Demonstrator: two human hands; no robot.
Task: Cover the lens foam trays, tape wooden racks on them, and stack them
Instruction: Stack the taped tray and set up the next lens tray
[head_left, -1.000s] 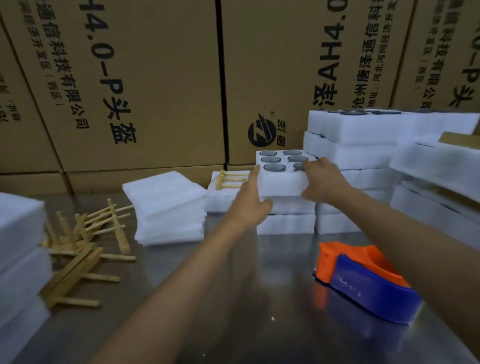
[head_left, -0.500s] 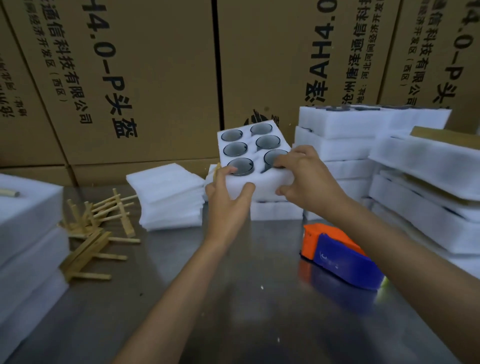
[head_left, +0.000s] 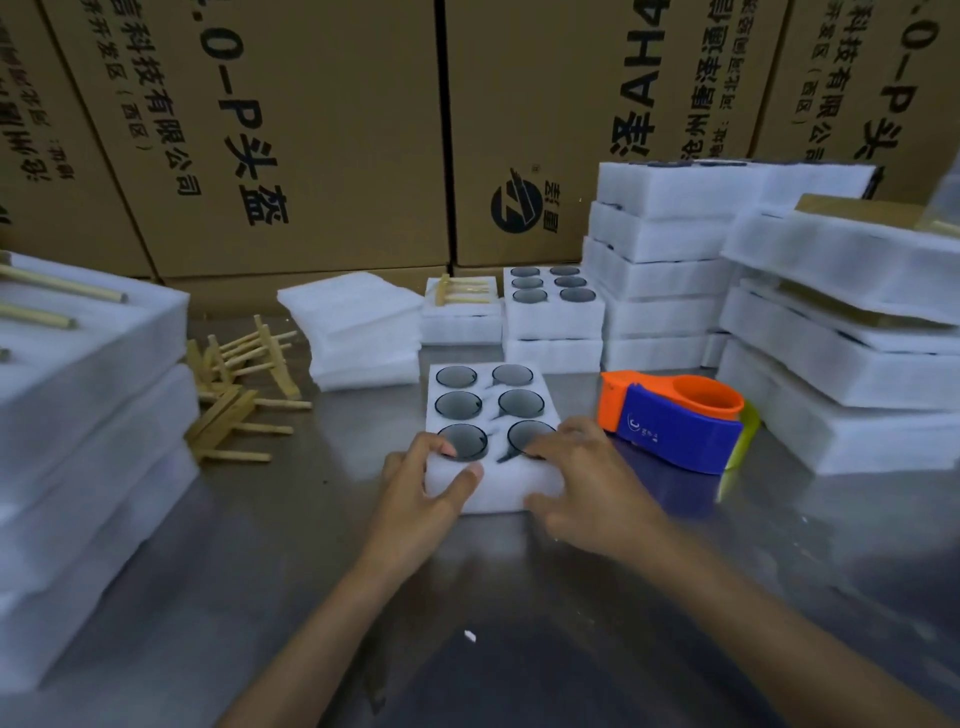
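A white foam lens tray (head_left: 485, 400) with several round dark lenses lies flat on the steel table (head_left: 311, 545) in front of me. My left hand (head_left: 426, 488) grips its near left corner, thumb on top. My right hand (head_left: 582, 483) grips the near right edge, fingers over a lens. A pile of thin white foam cover sheets (head_left: 358, 327) lies behind it to the left. Loose wooden racks (head_left: 244, 384) lie scattered further left. An orange and blue tape dispenser (head_left: 675, 421) stands just right of the tray.
Another open lens tray (head_left: 553, 306) tops a short stack at the back, beside a covered tray with a taped rack (head_left: 462, 299). Tall foam stacks stand at the right (head_left: 841, 332), back right (head_left: 670, 244) and left (head_left: 78, 415). Cardboard boxes (head_left: 311, 130) wall the back.
Both hands lifted the lens tray off the back stack, carried it toward me and set it down flat on the table near the tape dispenser.
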